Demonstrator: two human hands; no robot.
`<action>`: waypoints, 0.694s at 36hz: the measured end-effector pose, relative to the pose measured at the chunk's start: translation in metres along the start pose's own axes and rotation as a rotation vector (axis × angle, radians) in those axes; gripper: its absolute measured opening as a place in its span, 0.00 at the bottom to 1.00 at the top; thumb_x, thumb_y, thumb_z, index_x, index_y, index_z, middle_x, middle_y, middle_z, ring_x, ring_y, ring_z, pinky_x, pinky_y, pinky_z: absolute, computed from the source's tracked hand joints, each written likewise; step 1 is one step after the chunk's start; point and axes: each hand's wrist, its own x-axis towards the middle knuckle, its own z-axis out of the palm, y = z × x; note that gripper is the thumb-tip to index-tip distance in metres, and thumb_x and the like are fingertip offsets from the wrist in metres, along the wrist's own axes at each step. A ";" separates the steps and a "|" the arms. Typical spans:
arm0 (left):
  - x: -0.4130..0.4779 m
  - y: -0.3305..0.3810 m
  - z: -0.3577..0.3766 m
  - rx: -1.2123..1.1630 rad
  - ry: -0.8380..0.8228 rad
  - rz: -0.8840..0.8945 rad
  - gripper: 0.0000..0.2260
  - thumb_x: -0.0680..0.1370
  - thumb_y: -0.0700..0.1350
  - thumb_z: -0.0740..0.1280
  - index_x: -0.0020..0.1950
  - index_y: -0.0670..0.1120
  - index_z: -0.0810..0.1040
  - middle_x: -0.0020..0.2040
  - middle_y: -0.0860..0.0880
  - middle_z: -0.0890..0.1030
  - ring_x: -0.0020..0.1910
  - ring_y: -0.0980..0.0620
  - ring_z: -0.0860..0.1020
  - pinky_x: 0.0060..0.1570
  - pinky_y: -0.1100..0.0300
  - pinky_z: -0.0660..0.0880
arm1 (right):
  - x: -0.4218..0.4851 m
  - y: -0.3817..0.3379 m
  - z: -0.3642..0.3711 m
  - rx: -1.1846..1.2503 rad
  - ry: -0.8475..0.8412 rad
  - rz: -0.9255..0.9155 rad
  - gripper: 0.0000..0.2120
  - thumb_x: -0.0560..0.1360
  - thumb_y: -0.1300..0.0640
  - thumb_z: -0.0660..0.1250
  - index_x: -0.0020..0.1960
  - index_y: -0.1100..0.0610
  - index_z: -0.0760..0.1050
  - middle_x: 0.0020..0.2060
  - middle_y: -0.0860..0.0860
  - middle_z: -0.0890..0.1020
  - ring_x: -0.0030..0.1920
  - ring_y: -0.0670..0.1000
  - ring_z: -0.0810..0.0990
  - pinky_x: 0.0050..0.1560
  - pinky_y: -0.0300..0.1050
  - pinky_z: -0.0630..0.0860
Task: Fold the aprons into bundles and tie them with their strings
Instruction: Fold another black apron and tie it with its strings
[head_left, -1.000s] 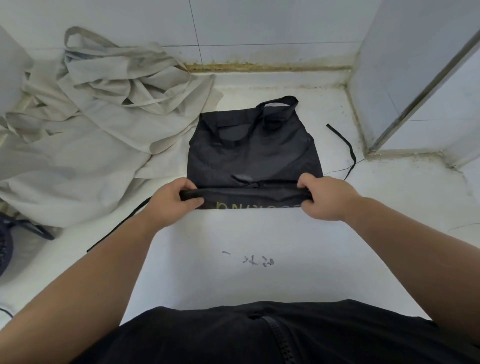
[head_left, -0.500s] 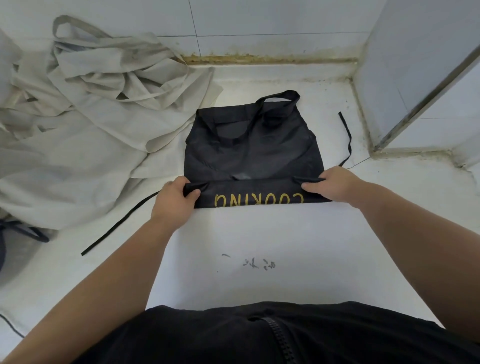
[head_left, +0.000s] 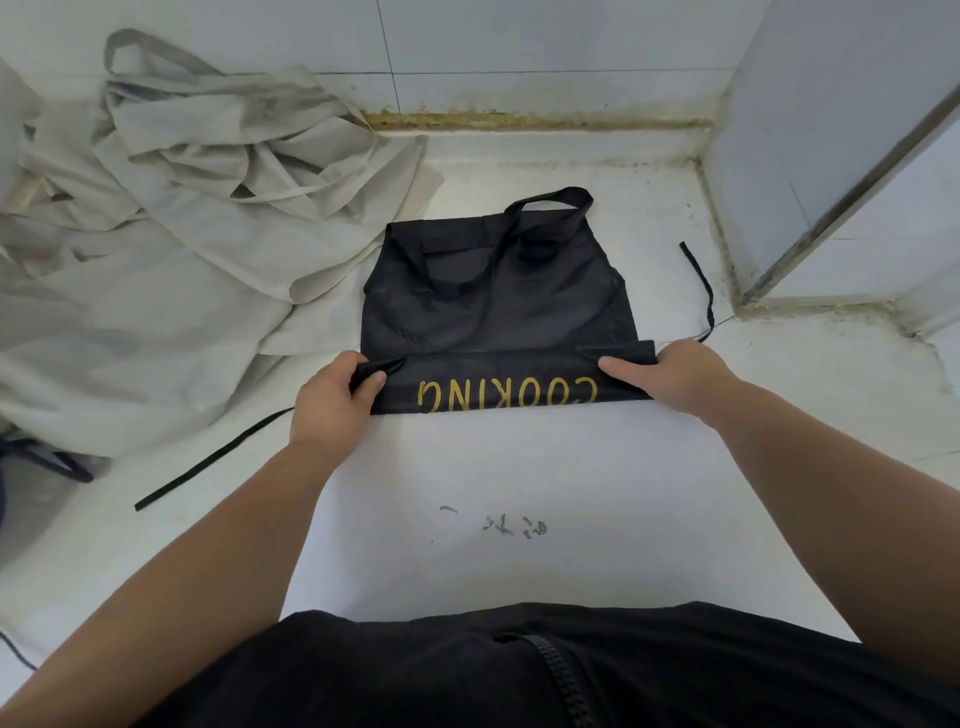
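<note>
1. The black apron (head_left: 493, 306) is being held flat on the white worktop (head_left: 519, 467), well in front of the person. Its near edge is folded over into a band showing gold "COOKING" lettering upside down.
2. The band's left end is being gripped by the left hand (head_left: 337, 397), with the fingers curled round the fabric.
3. The band's right end is being pinched by the right hand (head_left: 670, 374), with the thumb laid on top.
4. One black string (head_left: 208, 462) is being borne by the worktop out to the left, and another string (head_left: 701, 280) on the right near the wall.
5. A heap of beige aprons (head_left: 182, 234) is being borne just beside the black apron's left edge.
</note>
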 end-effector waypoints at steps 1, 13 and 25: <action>0.001 0.000 0.000 -0.013 -0.007 -0.021 0.08 0.80 0.48 0.63 0.52 0.43 0.74 0.42 0.47 0.77 0.44 0.47 0.73 0.42 0.58 0.66 | 0.000 0.001 0.000 -0.032 0.012 0.003 0.29 0.72 0.35 0.64 0.29 0.59 0.64 0.27 0.52 0.68 0.30 0.51 0.68 0.32 0.42 0.63; 0.006 -0.001 -0.009 -0.229 -0.105 -0.219 0.11 0.79 0.49 0.63 0.52 0.41 0.75 0.49 0.46 0.78 0.46 0.48 0.74 0.43 0.59 0.69 | 0.012 0.011 0.013 -0.346 0.042 0.019 0.25 0.79 0.41 0.55 0.35 0.61 0.67 0.32 0.54 0.71 0.34 0.53 0.69 0.40 0.46 0.66; 0.008 -0.005 -0.009 0.190 -0.167 -0.124 0.09 0.81 0.49 0.60 0.58 0.46 0.72 0.48 0.42 0.79 0.53 0.42 0.73 0.42 0.56 0.68 | -0.015 -0.015 0.024 -0.445 -0.003 -0.379 0.26 0.76 0.60 0.59 0.73 0.52 0.62 0.68 0.52 0.67 0.62 0.57 0.72 0.63 0.49 0.68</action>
